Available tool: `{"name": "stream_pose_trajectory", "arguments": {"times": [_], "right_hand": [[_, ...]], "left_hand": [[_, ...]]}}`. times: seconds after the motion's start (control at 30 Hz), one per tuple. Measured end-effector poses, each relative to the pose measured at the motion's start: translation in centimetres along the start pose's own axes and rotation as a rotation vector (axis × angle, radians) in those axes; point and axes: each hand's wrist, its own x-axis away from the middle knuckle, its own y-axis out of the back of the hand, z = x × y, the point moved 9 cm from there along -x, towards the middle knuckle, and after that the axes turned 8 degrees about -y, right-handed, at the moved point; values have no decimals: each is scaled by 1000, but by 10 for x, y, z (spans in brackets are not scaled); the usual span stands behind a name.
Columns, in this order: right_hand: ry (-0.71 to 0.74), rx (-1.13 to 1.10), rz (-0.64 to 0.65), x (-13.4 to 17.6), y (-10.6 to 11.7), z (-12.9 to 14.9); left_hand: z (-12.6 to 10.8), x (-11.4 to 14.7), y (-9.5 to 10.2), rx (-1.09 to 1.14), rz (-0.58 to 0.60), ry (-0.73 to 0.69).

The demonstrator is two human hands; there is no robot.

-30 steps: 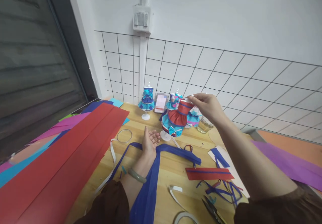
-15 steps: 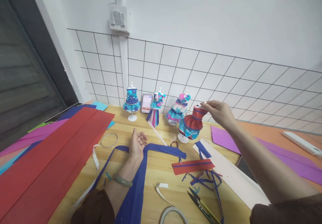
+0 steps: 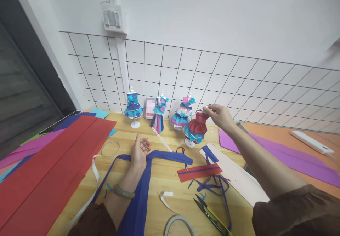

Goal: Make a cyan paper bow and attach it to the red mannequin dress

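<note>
My right hand pinches the top of a small dress form wearing a red ruffled paper dress with a blue band, a light-blue lower tier and a bow. The form leans slightly right, its round white base at the tabletop. Palm turned up and fingers loosely spread, my left hand holds nothing. It is over long dark-blue crepe paper strips. Behind stand more dress forms: one in blue, one with a striped skirt, one in pink and turquoise tiers.
Red crepe sheets cover the left side. At front right lie thread snips, a tape roll, a red strip and thin blue scraps. A pale paper strip runs beneath my right arm. A wire grid stands behind.
The view has shifted, so things sit slightly further left. The dress form in my right hand leans less than before. My left hand keeps its open pose.
</note>
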Motion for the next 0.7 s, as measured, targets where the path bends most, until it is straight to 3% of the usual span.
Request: {"name": "stream_pose_trajectory", "arguments": {"times": [0.43, 0.57, 0.7], "right_hand": [[11, 45, -34, 9, 7, 1], [31, 54, -136, 18, 28, 9], [93, 62, -329, 63, 62, 31]], "left_hand": [[-11, 5, -11, -87, 92, -84], [-19, 8, -18, -214, 170, -140], [-25, 14, -27, -463, 321, -179]]}}
